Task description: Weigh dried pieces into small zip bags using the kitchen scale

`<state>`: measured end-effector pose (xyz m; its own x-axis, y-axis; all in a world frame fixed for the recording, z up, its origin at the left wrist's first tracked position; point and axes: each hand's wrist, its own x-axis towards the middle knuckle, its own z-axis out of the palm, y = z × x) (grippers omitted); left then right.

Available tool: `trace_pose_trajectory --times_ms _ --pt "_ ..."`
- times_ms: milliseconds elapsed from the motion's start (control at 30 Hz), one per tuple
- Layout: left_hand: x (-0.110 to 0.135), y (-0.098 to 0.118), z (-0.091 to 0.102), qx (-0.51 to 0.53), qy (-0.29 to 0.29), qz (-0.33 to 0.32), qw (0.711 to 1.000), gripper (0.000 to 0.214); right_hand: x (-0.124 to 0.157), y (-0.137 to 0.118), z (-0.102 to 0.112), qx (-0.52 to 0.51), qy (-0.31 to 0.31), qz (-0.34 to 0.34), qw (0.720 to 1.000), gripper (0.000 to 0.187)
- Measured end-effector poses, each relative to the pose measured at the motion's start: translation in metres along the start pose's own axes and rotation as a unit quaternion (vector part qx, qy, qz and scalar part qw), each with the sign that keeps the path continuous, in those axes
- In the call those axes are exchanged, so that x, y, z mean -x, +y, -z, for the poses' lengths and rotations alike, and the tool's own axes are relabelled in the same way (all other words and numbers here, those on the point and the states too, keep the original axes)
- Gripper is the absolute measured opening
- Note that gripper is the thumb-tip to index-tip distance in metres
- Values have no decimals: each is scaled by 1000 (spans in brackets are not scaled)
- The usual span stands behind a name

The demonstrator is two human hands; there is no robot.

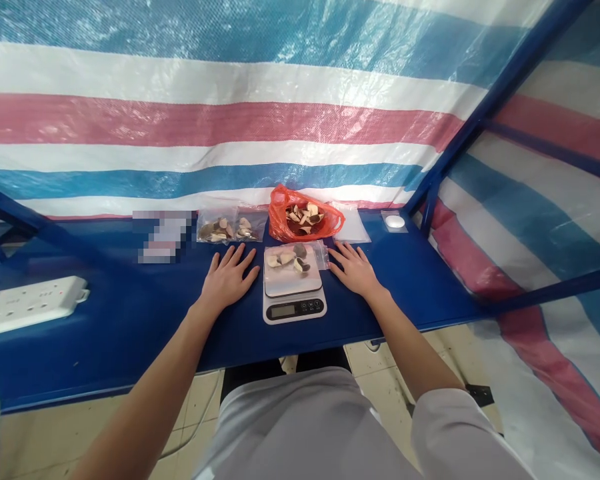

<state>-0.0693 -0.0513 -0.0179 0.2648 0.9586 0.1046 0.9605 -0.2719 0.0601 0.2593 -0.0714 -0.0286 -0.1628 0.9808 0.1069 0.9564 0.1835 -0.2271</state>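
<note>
My left hand (229, 275) lies flat on the blue table, fingers spread, just left of a white digital kitchen scale (295, 311). On the other side, my right hand (353, 267) also rests with its fingers apart, holding nothing. A clear zip bag (283, 272) with several pale, dark-edged dried slices lies on the scale's plate; its right edge reaches close to my right fingertips. Behind the scale, an open red plastic bag (280, 217) contains more of these slices. Filled clear bags (220, 228) lie beyond my left hand. The scale's display is too small to read.
A stack of what looks like empty clear bags (353, 225) lies right of the red bag. Farther right is a small bag with a white round thing (394, 222). A white power strip (30, 303) sits at left. Blue frame bars (480, 123) and striped sheeting (230, 120) enclose the table.
</note>
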Motion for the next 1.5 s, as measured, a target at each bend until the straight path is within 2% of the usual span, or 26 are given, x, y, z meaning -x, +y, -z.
trace_pose_trajectory --times_ms 400,900,1233,1367,1500 --pt "0 -2 -4 9 13 -4 1000 57 0 0 0 2 -5 -1 1000 51" --pt "0 -1 -1 2 -7 1 1000 59 0 1 -1 9 -1 0 1000 51" --pt "0 0 -2 11 3 1 1000 58 0 1 -1 10 5 2 1000 51" --pt "0 -3 -4 46 35 -4 998 58 0 3 2 -23 27 10 999 49" --pt "-3 -7 -4 117 104 -8 988 54 0 6 11 -116 76 10 990 44"
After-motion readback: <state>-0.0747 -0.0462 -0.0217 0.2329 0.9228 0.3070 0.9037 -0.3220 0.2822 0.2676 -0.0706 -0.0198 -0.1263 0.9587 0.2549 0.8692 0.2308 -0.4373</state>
